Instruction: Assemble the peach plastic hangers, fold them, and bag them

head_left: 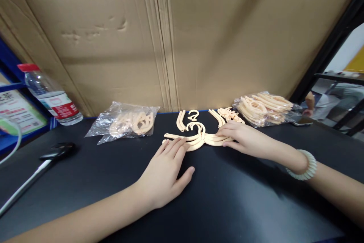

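Several cream plastic hangers [203, 137] lie stacked on the black table, their hooks pointing away from me and their arms spread to both sides. My left hand [163, 173] rests flat with fingers stretched over the left arms, thumb apart. At the right arms, my right hand [250, 138] has its fingers and thumb closed about the hanger ends, partly hiding them. Just behind the stack are a loose hook [193, 114], a few curved arm pieces [180, 121] on the left, and more arm pieces [216, 118] on the right.
A heap of small cream parts [229, 115] lies at the back. Clear bags of hanger parts sit left [127, 123] and right [261, 108]. At left are a bottle [57, 99] and a black device [58, 151] with a white cable. Cardboard [113, 46] stands behind.
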The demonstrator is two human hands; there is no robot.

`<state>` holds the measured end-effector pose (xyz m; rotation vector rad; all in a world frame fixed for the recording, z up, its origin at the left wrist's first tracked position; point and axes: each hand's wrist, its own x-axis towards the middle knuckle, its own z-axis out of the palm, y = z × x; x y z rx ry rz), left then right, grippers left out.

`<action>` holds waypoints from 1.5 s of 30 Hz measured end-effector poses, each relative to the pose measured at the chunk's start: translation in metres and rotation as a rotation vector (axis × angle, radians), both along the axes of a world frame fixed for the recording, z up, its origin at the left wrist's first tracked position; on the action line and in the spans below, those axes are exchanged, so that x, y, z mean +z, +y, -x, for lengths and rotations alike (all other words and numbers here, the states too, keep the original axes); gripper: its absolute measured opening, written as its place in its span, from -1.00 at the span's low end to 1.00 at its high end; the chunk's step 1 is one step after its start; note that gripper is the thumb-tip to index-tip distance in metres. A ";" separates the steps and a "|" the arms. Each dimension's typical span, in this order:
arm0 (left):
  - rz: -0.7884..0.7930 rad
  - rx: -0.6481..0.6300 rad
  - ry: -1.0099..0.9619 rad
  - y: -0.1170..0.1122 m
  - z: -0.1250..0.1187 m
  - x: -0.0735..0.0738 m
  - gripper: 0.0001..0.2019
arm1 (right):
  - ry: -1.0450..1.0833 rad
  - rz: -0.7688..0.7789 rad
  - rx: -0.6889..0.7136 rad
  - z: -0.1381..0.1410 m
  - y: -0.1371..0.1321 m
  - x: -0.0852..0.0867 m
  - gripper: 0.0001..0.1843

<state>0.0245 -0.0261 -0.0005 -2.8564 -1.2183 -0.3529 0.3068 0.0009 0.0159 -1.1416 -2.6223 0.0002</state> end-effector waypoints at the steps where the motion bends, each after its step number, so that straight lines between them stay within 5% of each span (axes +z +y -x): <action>1: 0.002 0.007 0.007 0.000 0.000 0.000 -0.52 | -0.003 -0.001 0.007 0.000 0.000 0.000 -0.77; 16: 0.025 -0.142 -0.012 0.009 0.007 0.003 -0.83 | 0.004 0.012 0.042 -0.001 0.002 -0.001 -0.79; 32: -0.016 -0.002 -0.014 0.014 0.006 0.004 -0.79 | 0.052 0.100 0.051 0.002 -0.005 0.004 -0.80; 45: 0.044 -0.093 -0.113 0.017 0.008 0.000 -0.73 | -0.016 0.084 0.037 0.002 -0.009 0.007 -0.59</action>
